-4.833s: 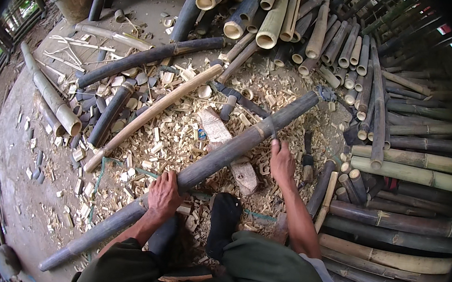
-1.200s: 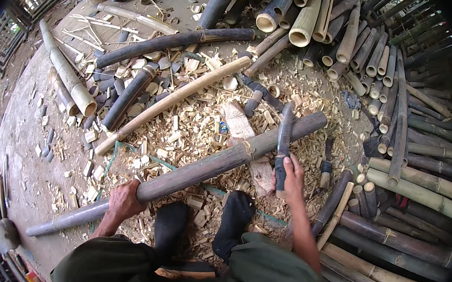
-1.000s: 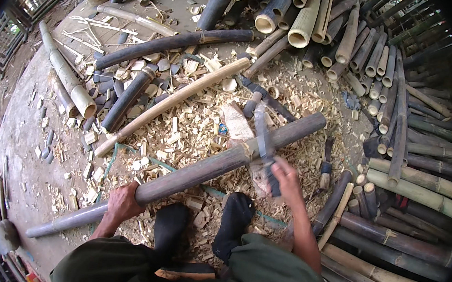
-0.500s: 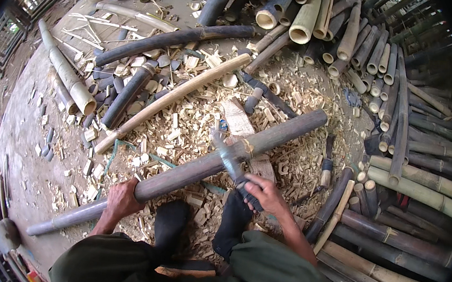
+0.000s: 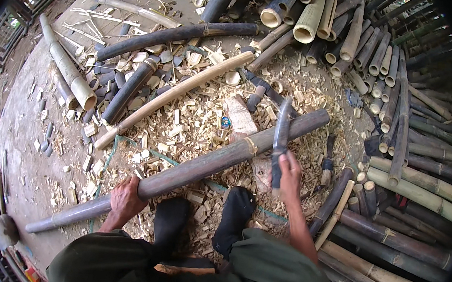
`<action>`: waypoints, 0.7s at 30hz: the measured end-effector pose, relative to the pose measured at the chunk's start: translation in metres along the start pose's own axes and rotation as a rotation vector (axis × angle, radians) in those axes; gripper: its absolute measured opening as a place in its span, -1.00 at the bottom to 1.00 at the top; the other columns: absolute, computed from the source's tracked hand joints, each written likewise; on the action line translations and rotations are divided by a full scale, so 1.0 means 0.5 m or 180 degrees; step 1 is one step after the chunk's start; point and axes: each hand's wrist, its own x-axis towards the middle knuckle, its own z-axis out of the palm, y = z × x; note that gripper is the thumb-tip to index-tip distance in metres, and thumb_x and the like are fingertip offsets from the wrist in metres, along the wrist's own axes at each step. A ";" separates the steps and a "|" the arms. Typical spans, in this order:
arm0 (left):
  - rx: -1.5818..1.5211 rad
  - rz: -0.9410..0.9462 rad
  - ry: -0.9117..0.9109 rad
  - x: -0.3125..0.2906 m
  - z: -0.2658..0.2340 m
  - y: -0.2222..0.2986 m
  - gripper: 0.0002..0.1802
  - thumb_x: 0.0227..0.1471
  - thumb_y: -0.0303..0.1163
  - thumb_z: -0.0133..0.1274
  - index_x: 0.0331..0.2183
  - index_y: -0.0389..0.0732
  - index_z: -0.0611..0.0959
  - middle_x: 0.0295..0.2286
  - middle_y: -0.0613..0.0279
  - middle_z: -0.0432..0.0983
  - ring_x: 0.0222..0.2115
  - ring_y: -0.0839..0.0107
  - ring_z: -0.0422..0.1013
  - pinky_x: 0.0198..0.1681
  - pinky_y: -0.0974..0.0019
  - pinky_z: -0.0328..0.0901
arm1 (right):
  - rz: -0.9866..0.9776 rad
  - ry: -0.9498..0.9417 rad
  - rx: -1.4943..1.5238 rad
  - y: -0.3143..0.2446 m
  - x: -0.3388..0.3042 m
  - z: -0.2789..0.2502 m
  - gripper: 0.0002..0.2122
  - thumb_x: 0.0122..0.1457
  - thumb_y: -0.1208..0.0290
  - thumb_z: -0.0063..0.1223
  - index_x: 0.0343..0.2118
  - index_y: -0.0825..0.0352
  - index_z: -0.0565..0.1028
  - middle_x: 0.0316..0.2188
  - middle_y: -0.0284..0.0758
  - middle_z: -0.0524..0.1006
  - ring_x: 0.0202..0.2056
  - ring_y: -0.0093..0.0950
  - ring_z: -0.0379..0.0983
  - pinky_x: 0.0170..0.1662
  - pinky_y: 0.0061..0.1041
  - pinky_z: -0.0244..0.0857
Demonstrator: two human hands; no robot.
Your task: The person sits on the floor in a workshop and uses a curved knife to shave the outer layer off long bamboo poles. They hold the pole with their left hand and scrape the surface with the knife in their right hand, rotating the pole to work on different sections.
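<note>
A long dark bamboo pole (image 5: 201, 166) lies slantwise before me, its near end low at the left and its far end up at the right. My left hand (image 5: 126, 196) is closed around it toward the lower left. A knife (image 5: 282, 126) with a slightly curved blade and a dark handle is in my right hand (image 5: 290, 175). Its blade points away from me, in front of or over the pole's right part; whether it touches cannot be told. A pale, chipped wooden block (image 5: 239, 116) lies under the pole beside a light ring-shaped node.
Wood chips (image 5: 184, 120) cover the floor around the pole. A pale stripped pole (image 5: 181, 98) and dark bamboo pieces (image 5: 129, 92) lie beyond. Stacked bamboo (image 5: 392, 241) fills the right side, with more bamboo tubes (image 5: 306, 28) at the back. My socked feet (image 5: 234, 219) are close below the pole.
My right hand has shifted right and slightly up. The knife has swung from leaning left across the pole to nearly upright. My left hand and the pole have barely moved.
</note>
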 end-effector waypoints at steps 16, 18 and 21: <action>-0.0153 -0.0003 -0.0781 0.040 -0.049 -0.023 -0.48 -0.33 -0.21 0.42 -0.25 -0.20 0.66 -0.36 0.00 0.68 -0.30 -0.03 0.63 -0.12 -0.01 0.49 | 0.0265 -0.0698 0.0003 0.043 -0.051 0.064 -0.64 0.48 0.17 -0.01 0.18 0.27 0.50 -0.50 -0.32 0.59 -0.62 -0.59 0.51 -0.59 -0.52 0.43; -0.0178 0.0121 -0.1050 0.063 -0.065 -0.034 -0.42 -0.36 -0.16 0.43 -0.22 -0.19 0.69 -0.37 -0.03 0.70 -0.33 -0.04 0.64 -0.11 0.01 0.50 | -0.0036 0.0006 0.0562 0.048 -0.033 0.050 -0.64 0.49 0.19 -0.04 0.17 0.32 0.48 -0.50 -0.32 0.59 -0.62 -0.58 0.50 -0.62 -0.53 0.41; -0.0089 -0.0023 -0.1145 0.062 -0.074 -0.029 -0.38 -0.40 -0.12 0.43 -0.20 -0.18 0.71 -0.35 -0.06 0.70 -0.30 -0.01 0.64 -0.10 0.02 0.50 | 0.0000 -0.0199 -0.0070 0.043 -0.025 0.018 -0.68 0.50 0.19 -0.05 0.10 0.33 0.50 -0.51 -0.34 0.57 -0.63 -0.58 0.49 -0.63 -0.55 0.40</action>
